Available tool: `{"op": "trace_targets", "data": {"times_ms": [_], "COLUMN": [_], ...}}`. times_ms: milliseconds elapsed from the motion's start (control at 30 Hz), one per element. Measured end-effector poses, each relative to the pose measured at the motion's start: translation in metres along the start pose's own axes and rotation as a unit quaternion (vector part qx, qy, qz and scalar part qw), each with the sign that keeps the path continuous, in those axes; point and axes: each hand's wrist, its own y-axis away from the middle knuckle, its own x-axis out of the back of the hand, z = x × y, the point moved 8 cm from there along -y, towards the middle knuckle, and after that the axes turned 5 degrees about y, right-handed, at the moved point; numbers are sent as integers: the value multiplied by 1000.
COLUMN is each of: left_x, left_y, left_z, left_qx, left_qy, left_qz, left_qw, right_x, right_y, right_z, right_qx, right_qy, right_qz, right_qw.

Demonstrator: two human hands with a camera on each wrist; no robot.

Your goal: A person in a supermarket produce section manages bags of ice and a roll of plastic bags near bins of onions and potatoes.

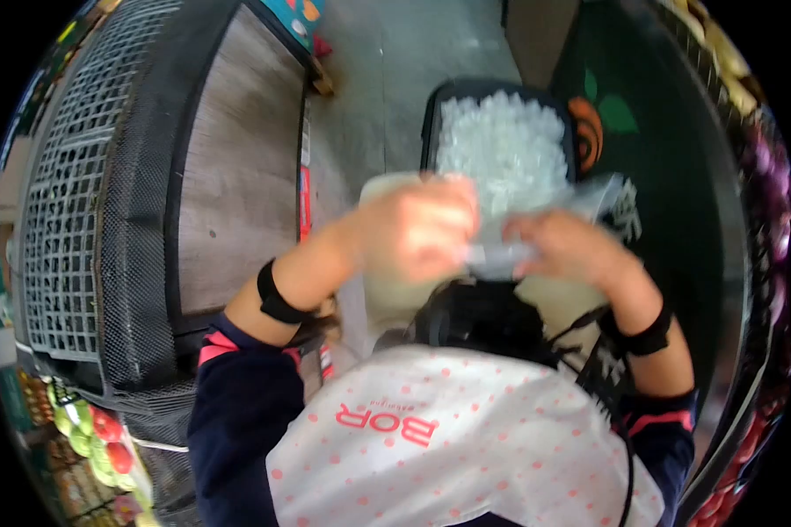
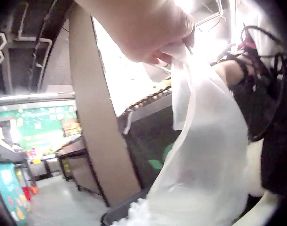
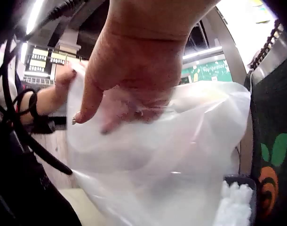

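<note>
A translucent white plastic bag (image 2: 200,160) hangs from my left hand (image 2: 148,35), which grips its gathered upper edge. In the head view my left hand (image 1: 422,227) is blurred, just left of the bag (image 1: 501,256). My right hand (image 1: 576,249) is at the other side of the bag. In the right wrist view, my right hand (image 3: 134,80) holds the bag's upper part (image 3: 157,150), the thumb in front of the plastic and the fingers showing dimly through it. Beyond both hands, a black crate (image 1: 429,132) holds a heap of translucent white lumps (image 1: 501,136).
A wooden-topped stand (image 1: 237,176) with grey mesh crates (image 1: 70,202) is on the left. To the right runs a dark panel (image 1: 694,202) with a carrot picture (image 1: 586,133). A cream-coloured surface (image 1: 387,294) lies below the hands. Black cables (image 3: 40,150) run by the right wrist.
</note>
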Motion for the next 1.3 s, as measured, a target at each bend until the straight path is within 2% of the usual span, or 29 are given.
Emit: {"op": "trace_targets", "data": {"times_ms": [100, 167, 200, 233, 300, 333, 367, 433, 467, 533, 567, 600, 633, 667, 700, 767, 800, 867, 900, 967, 1000, 1033, 1067, 1100, 1167, 1200, 1233, 1267, 1300], "left_x": [-41, -76, -92, -107, -101, -89, -84, -69, -63, -12, 6, 9, 12, 0, -15, -62, -83, -107, -120, -133, -133, -128, -125, -109, -83, -69, -58, -49, -42], "left_y": [-8, 5, 20, 38, 48, 45, 35, 27, 21, -9, -12, -11, -5, 0, 12, 36, 43, 44, 49, 61, 64, 67, 70, 63, 47, 38, 28, 20, 11], "left_z": [10, 0, -13, -30, -56, -67, -76, -114, -126, -140, -134, -143, -150, -142, -132, -89, -72, -61, -56, -49, -60, -85, -109, -123, -161, -178, -192, -204, -212], "left_qx": [94, 224, 232, 227, 251, 280, 273, 275, 269, 410, 467, 426, 385, 316, 243, -38, -77, -66, -54, -29, -32, 59, 150, 200, 245, 269, 296, 317, 338], "left_qy": [320, 375, 322, 212, 10, -73, -90, -275, -288, -268, -290, -304, -317, -384, -441, -511, -476, -436, -388, -286, -287, -252, -216, -245, -318, -350, -366, -374, -378], "left_qz": [-102, -263, -342, -403, -475, -489, -478, -503, -495, -245, -250, -233, -217, -327, -431, -467, -502, -544, -588, -669, -670, -673, -668, -683, -612, -553, -489, -434, -378], "left_qw": [937, 860, 852, 861, 843, 823, 830, 772, 774, 836, 797, 819, 839, 803, 749, 720, 718, 713, 708, 685, 684, 693, 696, 658, 682, 707, 735, 756, 775], "right_x": [-34, -32, -27, -19, 11, 27, 28, 24, 17, 4, -6, -12, -29, -40, -46, -44, -38, -1, -8, -40, -60, -70, -87, -102, -113, -112, -107, -105, -100], "right_y": [7, 12, 19, 22, 24, 22, 24, 27, 27, 29, 31, 30, 35, 38, 38, 42, 45, 35, 38, 34, 39, 40, 42, 43, 30, 23, 28, 23, 11], "right_z": [22, 23, 19, 18, -5, -25, -40, -70, -74, -66, -55, -41, -7, 31, 57, 126, 123, 114, 121, 137, 150, 147, 141, 134, 85, 51, 18, 9, 7], "right_qx": [34, 28, -38, -52, -7, 118, 135, 181, 180, 76, 10, 8, -42, -91, -92, -304, -306, -264, -266, -174, -222, -225, -188, -149, 2, 186, 363, 363, 287], "right_qy": [10, -88, -208, -314, -365, -270, -242, -262, -298, -368, -410, -404, -236, -62, -58, -72, -69, 67, 68, 275, 277, 277, 292, 305, 342, 350, 342, 342, 331], "right_qz": [-104, -178, -246, -221, -209, -182, -199, -269, -287, -349, -373, -368, -416, -450, -446, -365, -362, -209, -205, -180, -227, -227, -285, -341, -298, -212, -119, -119, -144], "right_qw": [994, 980, 946, 922, 907, 938, 940, 909, 892, 859, 832, 837, 877, 886, 888, 877, 878, 939, 939, 928, 907, 906, 894, 877, 891, 893, 858, 859, 887]}}
